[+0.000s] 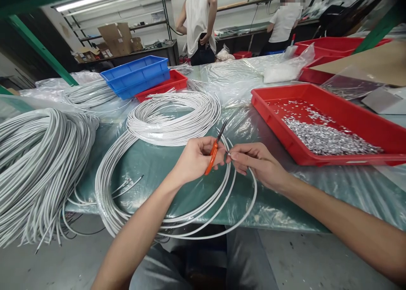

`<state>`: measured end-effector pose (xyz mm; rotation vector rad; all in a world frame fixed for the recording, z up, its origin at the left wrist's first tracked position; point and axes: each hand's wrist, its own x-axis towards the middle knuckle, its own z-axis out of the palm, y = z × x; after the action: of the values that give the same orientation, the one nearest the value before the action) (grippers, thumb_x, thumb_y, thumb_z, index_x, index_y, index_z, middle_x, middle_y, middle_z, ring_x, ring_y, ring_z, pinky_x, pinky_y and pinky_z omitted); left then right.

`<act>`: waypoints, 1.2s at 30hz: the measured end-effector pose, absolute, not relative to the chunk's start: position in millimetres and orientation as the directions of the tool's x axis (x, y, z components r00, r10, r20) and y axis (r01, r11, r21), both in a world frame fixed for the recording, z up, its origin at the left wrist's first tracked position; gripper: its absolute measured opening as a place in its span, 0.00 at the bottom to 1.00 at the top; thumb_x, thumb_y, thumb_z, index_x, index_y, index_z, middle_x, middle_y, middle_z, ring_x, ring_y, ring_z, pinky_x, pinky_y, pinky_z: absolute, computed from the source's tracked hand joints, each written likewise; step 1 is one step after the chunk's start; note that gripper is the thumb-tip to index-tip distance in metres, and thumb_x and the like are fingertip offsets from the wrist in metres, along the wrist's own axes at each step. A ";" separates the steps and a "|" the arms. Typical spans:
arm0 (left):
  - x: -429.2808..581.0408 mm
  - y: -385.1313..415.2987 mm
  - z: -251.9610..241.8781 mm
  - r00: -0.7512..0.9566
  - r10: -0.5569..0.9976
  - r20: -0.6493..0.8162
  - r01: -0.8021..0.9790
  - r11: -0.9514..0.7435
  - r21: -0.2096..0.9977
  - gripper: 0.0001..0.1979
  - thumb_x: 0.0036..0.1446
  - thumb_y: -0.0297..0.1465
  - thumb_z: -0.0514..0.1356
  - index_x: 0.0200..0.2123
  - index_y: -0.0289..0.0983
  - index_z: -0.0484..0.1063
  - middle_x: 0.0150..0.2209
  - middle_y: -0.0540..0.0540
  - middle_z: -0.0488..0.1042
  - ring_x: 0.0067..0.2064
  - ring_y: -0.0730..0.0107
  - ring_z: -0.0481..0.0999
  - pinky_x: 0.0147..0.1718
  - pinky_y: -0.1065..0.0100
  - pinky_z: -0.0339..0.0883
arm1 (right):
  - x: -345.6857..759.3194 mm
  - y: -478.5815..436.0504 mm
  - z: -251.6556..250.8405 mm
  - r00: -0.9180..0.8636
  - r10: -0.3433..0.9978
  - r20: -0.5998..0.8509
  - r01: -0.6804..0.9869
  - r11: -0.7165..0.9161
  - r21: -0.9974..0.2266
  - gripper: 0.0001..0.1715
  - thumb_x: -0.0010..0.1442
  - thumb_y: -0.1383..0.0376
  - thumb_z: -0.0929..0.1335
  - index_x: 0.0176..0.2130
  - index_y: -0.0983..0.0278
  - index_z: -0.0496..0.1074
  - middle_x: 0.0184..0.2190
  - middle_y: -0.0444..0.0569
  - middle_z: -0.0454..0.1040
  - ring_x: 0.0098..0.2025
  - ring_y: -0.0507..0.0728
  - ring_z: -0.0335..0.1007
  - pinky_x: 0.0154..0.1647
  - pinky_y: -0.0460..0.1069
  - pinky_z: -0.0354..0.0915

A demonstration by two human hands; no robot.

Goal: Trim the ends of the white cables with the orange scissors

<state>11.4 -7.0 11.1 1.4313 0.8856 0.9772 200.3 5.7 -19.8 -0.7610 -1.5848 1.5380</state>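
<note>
My left hand [197,158] is closed around a pair of orange-handled scissors [212,158], whose dark blades point up and away from me. Its fingertips meet those of my right hand [261,161] over the table. Between the thumb and forefinger of my right hand is the end of a white cable [254,192], which loops down past the table's front edge. Whether a small part sits on that cable end is too small to tell. Below and left of my hands lies a loose coil of white cable [104,176]. Another coil of white cable [177,131] lies just behind it.
A red tray [285,148] of small shiny metal pieces [330,138] stands at right. A thick bundle of grey-white cables [41,154] hangs over the table's left edge. Stacked blue trays [136,76] stand behind the coils. Two people [200,23] are across the room.
</note>
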 end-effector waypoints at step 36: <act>9.7 -8.0 -0.6 0.626 0.754 0.199 0.727 -0.656 0.202 0.05 0.53 0.25 0.53 0.27 0.37 0.67 0.24 0.49 0.71 0.22 0.71 0.63 0.24 0.67 0.43 | 195.9 20.2 -22.7 -0.500 0.777 -0.383 0.132 -0.369 -0.920 0.12 0.45 0.65 0.70 0.15 0.67 0.69 0.09 0.38 0.51 0.15 0.45 0.41 0.15 0.45 0.40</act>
<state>9.7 -8.0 -0.6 2.7399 1.2522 0.4076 195.9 20.2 -22.7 -1.2198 -1.4076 1.9207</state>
